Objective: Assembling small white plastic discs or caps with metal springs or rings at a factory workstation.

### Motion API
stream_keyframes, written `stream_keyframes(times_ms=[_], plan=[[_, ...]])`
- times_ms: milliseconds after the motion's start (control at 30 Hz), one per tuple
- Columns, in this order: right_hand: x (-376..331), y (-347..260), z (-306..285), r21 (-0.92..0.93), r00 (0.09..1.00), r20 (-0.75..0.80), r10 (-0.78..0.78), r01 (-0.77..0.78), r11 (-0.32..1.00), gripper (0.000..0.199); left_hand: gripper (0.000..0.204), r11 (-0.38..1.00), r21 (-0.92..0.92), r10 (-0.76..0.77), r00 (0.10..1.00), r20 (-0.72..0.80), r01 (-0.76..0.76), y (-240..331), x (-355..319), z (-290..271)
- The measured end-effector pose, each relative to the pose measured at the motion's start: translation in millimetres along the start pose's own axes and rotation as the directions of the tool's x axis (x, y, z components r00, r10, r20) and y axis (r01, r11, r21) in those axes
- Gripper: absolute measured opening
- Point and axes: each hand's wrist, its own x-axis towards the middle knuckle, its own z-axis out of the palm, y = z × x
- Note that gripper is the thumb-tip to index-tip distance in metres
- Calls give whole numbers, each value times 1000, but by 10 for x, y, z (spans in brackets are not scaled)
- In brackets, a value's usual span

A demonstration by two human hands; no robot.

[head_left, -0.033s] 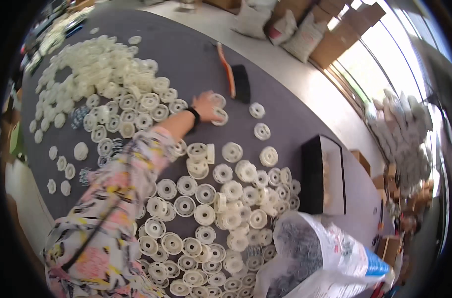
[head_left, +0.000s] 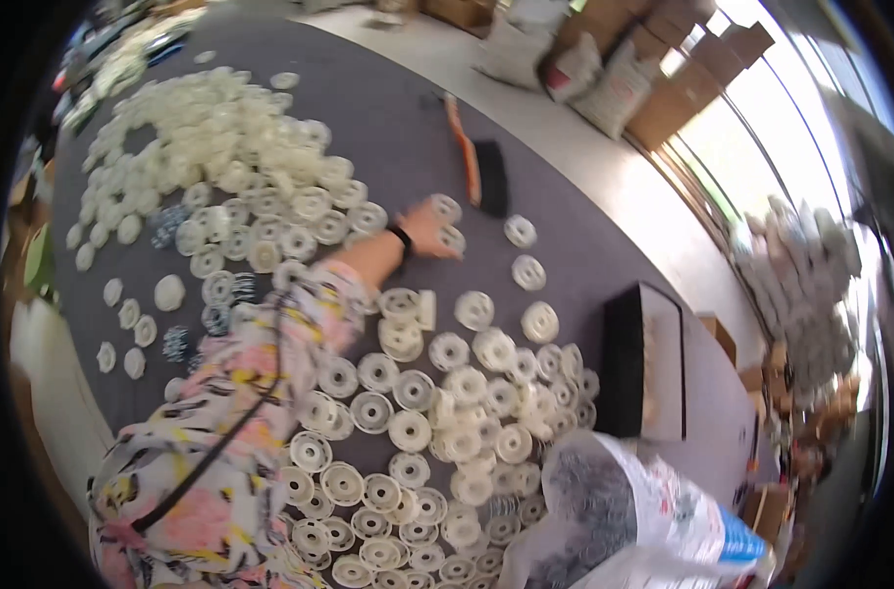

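My left hand (head_left: 422,233) reaches far out over a grey table (head_left: 388,118), its arm in a floral sleeve with a black wristband (head_left: 400,237). The fingers close on a round white plastic spool (head_left: 454,240), and a second spool (head_left: 445,208) touches the hand on its far side. The picture is blurred, so the exact grip is unclear. Several more white spools (head_left: 447,412) lie flat in a loose spread near me, and a thick heap of them (head_left: 231,147) lies at the far left. My right hand is out of view.
A brush with an orange handle and black head (head_left: 476,167) lies just beyond the hand. A black box (head_left: 643,363) stands to the right. A clear plastic bag of dark parts (head_left: 624,520) sits at the lower right. Cardboard boxes and sacks (head_left: 643,79) line the floor beyond.
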Motion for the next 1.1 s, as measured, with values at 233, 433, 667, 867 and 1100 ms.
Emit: stream_keyframes(times_ms=[233,433,667,867,1100], plan=[[28,-374,189,128,985,100,-140,126,984,60,63,874,-424,452,723,523,-239,385,-612,-38],[-276,-225,-511,65,994,80,-76,71,995,60,58,987,-160,12,991,-133,-33,-1193,-632,-767],[-641,874,-826,-137,996,65,58,-49,989,49,73,978,-180,-33,934,356,103,-263,-1580,-504],[-769,808,-879,-173,998,-33,61,-66,983,46,71,683,-173,716,604,350,-709,733,-2685,-635],[-806,942,-796,-251,991,-50,123,-131,959,44,73,888,83,334,759,559,-452,1054,-2792,-511]])
